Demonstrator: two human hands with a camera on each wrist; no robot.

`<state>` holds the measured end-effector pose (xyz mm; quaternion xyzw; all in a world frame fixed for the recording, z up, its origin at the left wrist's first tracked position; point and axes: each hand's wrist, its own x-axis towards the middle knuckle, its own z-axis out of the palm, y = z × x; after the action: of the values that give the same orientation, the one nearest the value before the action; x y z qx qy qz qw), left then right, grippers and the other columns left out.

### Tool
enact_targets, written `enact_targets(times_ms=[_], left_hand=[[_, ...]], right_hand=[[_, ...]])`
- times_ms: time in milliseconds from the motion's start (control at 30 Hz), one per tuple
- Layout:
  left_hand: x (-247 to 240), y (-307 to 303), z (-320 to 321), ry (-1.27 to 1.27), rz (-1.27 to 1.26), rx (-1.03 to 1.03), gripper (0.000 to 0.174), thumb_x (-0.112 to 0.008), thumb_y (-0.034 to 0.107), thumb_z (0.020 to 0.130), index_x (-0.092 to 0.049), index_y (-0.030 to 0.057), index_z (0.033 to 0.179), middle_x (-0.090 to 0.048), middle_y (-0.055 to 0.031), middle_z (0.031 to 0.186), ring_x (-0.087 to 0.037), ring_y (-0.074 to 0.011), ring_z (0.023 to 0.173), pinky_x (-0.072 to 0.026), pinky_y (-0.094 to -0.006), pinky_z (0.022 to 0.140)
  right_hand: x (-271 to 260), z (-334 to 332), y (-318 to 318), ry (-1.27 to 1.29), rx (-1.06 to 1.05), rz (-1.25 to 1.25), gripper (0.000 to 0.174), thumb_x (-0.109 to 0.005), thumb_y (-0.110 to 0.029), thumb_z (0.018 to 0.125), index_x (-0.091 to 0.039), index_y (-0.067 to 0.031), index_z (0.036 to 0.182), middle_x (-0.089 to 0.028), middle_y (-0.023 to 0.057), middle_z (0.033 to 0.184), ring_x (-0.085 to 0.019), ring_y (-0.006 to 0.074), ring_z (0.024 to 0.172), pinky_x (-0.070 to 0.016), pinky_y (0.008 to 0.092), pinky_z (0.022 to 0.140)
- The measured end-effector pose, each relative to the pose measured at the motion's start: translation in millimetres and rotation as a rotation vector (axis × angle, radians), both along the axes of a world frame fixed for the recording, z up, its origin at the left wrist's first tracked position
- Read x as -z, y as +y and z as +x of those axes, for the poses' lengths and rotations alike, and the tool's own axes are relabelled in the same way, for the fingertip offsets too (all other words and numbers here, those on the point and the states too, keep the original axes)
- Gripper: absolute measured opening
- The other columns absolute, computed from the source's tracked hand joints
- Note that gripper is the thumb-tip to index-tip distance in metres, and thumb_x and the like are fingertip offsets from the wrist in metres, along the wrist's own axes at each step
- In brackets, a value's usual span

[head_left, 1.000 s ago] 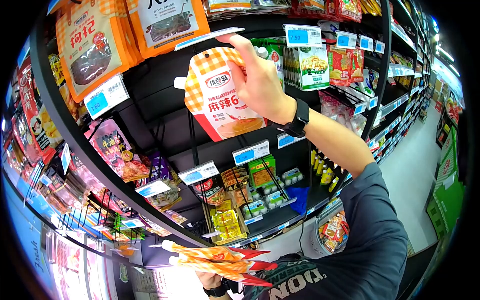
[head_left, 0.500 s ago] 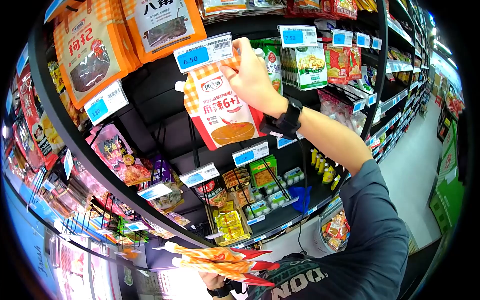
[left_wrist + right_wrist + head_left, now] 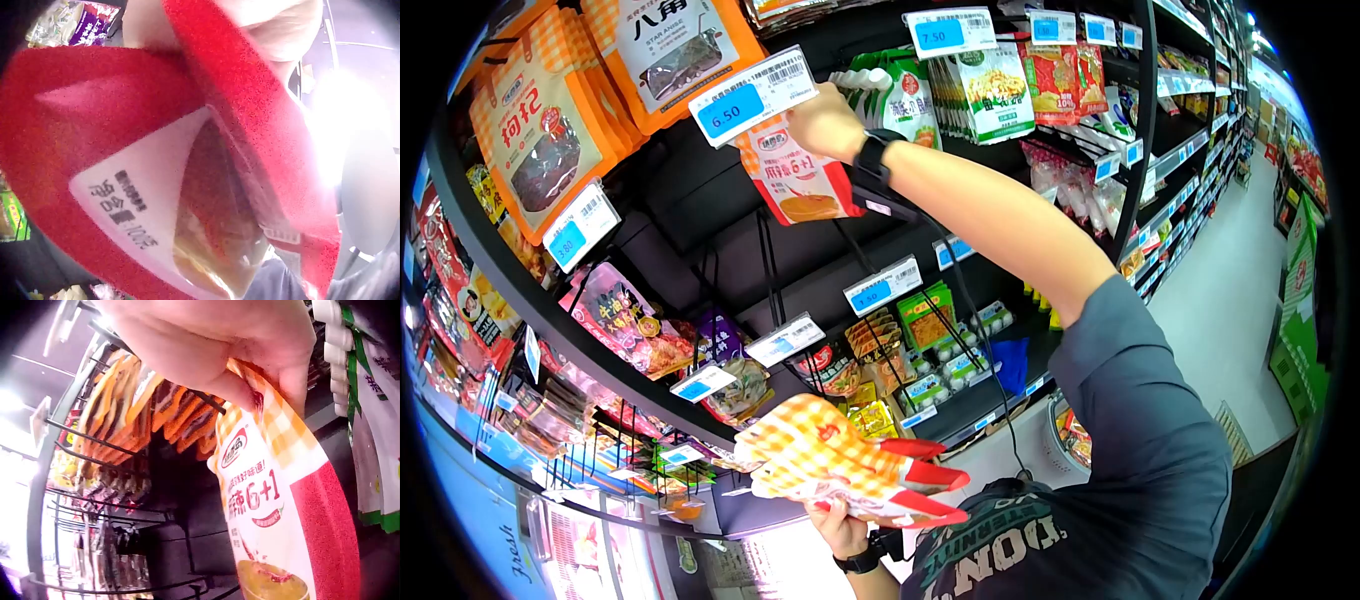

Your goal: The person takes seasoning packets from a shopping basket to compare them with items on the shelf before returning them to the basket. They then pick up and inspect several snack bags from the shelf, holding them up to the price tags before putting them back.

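My right hand [image 3: 828, 122] is raised to the shelf rack and pinches the top of a red and white seasoning pouch [image 3: 800, 185] with an orange checked band. A price tag [image 3: 745, 105] reading 6.50 stands right beside the fingers. In the right wrist view the thumb lies on the front of the pouch [image 3: 262, 506], near its upper edge, and a black hook points toward it. Low in the head view, my left hand [image 3: 837, 528] grips several matching pouches [image 3: 825, 450] bunched together. Their red bottoms [image 3: 75, 119] fill the left wrist view, one marked with a weight.
Orange spice bags [image 3: 550, 130] hang at upper left; green and white pouches [image 3: 990, 95] hang to the right. Bare black hooks [image 3: 770, 255] and more price tags [image 3: 785, 340] jut out below. A basket with packets [image 3: 1068, 430] stands on the floor beside the aisle [image 3: 1200, 330].
My right hand and its pouch have moved deeper toward the rack, looking smaller now. The left hand has risen, its pouches turned to show more of their faces. The head view has shifted slightly.
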<state>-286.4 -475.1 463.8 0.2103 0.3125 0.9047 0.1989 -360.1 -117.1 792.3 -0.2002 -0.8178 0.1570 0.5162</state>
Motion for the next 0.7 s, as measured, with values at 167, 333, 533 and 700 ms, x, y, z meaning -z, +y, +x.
enact_targets(times_ms=[167, 333, 533, 700], left_hand=[[-3.1, 3.4, 1.3, 0.007, 0.046, 0.109, 0.058, -0.068, 0.010, 0.073, -0.038, -0.0012, 0.122, -0.053, -0.0146, 0.117, -0.054, -0.0269, 0.105, -0.0415, -0.0390, 0.093], [-9.0, 0.2, 7.2, -0.021, 0.034, 0.016, 0.058, -0.068, 0.010, 0.073, -0.038, -0.0010, 0.123, -0.052, -0.0141, 0.118, -0.054, -0.0266, 0.105, -0.0420, -0.0389, 0.093], [-30.6, -9.3, 18.7, -0.066, -0.080, -0.116, 0.058, -0.066, 0.010, 0.074, -0.037, -0.0029, 0.123, -0.052, -0.0126, 0.115, -0.054, -0.0247, 0.102, -0.0414, -0.0366, 0.092], [-45.0, 1.6, 23.9, -0.063, -0.119, -0.157, 0.045, -0.061, 0.003, 0.075, -0.042, -0.0032, 0.116, -0.056, -0.0116, 0.108, -0.056, -0.0207, 0.096, -0.0441, -0.0339, 0.087]], right_hand=[[-2.5, -25.7, 6.3, -0.052, 0.106, -0.035, 0.022, -0.051, -0.012, 0.078, -0.064, -0.0006, 0.091, -0.061, 0.0226, 0.099, -0.060, 0.0357, 0.092, -0.0491, 0.0410, 0.079], [9.0, -51.8, 22.9, -0.072, 0.301, 0.300, 0.019, -0.051, -0.012, 0.077, -0.066, -0.0041, 0.086, -0.063, 0.0182, 0.091, -0.063, 0.0331, 0.085, -0.0517, 0.0403, 0.072], [13.9, -26.8, 2.4, -0.351, 0.305, 0.337, 0.018, -0.054, -0.012, 0.075, -0.065, -0.0026, 0.086, -0.063, 0.0166, 0.095, -0.064, 0.0300, 0.085, -0.0513, 0.0398, 0.074], [-3.7, 77.7, -89.2, -0.673, -0.228, 0.224, 0.029, -0.057, -0.020, 0.080, -0.060, 0.0041, 0.065, -0.058, 0.0219, 0.062, -0.063, 0.0326, 0.062, -0.0500, 0.0406, 0.055]])
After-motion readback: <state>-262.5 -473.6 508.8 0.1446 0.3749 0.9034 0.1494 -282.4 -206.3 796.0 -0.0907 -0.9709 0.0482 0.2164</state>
